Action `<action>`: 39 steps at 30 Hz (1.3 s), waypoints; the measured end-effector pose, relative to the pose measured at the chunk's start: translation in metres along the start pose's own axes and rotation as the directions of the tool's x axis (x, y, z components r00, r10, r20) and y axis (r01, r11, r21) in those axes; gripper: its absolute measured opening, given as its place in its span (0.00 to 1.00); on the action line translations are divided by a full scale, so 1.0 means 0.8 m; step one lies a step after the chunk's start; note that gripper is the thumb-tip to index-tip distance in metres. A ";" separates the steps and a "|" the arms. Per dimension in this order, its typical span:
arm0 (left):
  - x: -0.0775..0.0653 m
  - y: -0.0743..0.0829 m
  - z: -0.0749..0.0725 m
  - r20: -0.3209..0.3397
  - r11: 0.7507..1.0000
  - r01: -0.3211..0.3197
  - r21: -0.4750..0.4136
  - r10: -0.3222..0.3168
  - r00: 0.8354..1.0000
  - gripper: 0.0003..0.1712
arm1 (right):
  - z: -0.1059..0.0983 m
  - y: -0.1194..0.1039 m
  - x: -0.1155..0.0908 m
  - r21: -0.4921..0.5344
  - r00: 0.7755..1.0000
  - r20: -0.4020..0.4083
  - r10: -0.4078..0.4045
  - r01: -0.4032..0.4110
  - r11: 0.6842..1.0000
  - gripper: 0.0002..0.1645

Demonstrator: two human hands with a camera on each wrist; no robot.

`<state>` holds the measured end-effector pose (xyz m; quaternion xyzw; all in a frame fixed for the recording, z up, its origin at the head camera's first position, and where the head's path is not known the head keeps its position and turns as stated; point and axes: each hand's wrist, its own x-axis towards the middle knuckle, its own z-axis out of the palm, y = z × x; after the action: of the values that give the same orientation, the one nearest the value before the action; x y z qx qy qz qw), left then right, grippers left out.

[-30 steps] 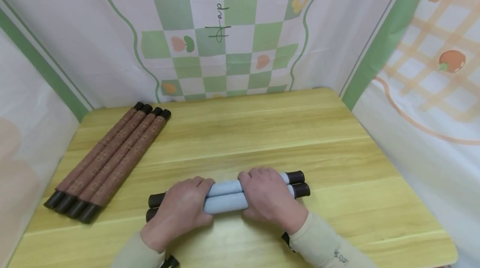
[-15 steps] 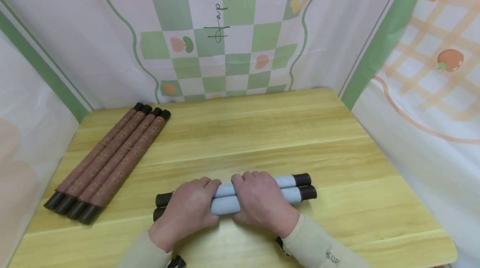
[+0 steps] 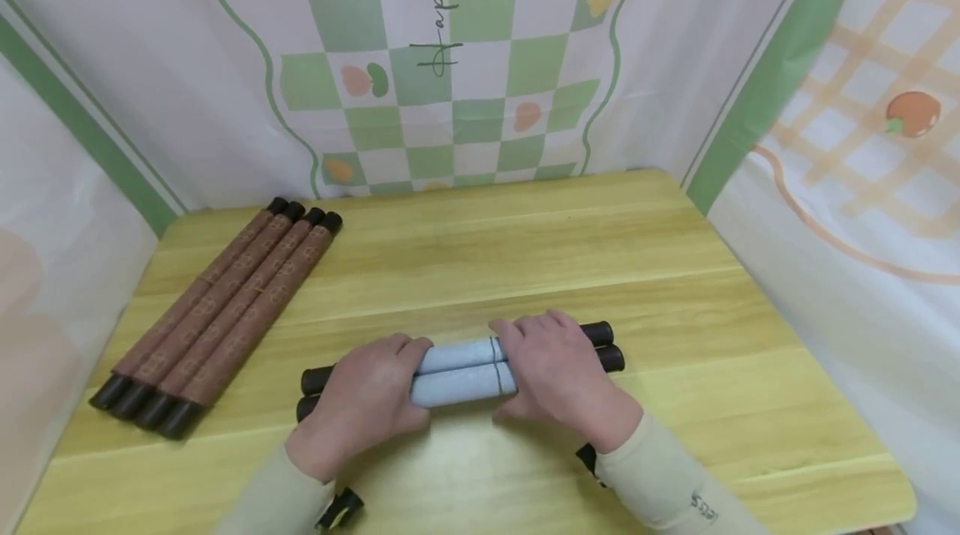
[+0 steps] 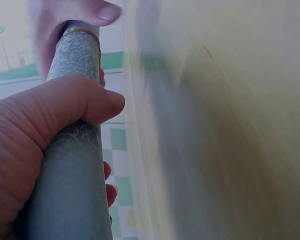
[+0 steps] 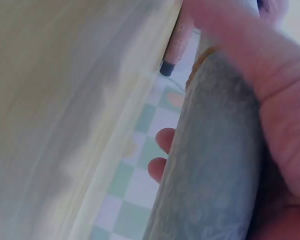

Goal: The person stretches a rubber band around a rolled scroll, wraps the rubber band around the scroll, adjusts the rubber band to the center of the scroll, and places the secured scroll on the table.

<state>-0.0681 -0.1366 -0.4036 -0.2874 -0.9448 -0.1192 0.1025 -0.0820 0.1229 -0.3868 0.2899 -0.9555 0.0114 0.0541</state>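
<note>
Two pale blue rolled scrolls [image 3: 459, 386] with black end knobs lie side by side across both hands in the head view. My left hand [image 3: 369, 395] grips the pair near its left end, thumb on the near side. Toward the right end, my right hand [image 3: 564, 375] holds both rolls from above. A thin cord [image 3: 497, 366] rings the rolls just beside the right hand. In the left wrist view, one patterned roll [image 4: 70, 185] runs under the left thumb [image 4: 102, 106], with fingertips showing beyond it. The right wrist view shows fingertips [image 5: 165, 140] past the roll's far side.
Several brown patterned scrolls [image 3: 225, 310] with black ends lie in a slanted row on the left of the wooden table [image 3: 600, 252]. A checked green and white curtain [image 3: 420, 127] hangs behind the table's far edge, with more curtains at both sides.
My right hand first moves left along the blue scrolls, then back right, widening the gap between the hands and uncovering the cord. The brown scrolls stay put.
</note>
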 end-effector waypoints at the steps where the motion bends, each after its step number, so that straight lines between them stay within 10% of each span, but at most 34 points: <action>1: 0.000 -0.001 -0.001 0.004 1.000 0.001 0.002 -0.001 1.000 0.41 | 0.001 0.003 0.000 -0.014 1.000 -0.018 -0.003 0.003 1.000 0.52; 8: 0.001 -0.003 -0.001 0.020 0.999 0.010 0.032 -0.010 1.000 0.38 | 0.009 0.011 0.000 -0.036 0.996 -0.093 -0.017 0.013 0.999 0.30; 39: -0.011 0.002 0.005 -0.005 1.000 0.010 0.022 -0.010 1.000 0.37 | 0.017 -0.017 0.006 -0.048 0.999 0.050 -0.010 0.012 0.999 0.35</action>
<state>-0.0605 -0.1389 -0.4095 -0.2813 -0.9472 -0.1100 0.1072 -0.0797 0.1081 -0.4001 0.2939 -0.9549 -0.0190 0.0373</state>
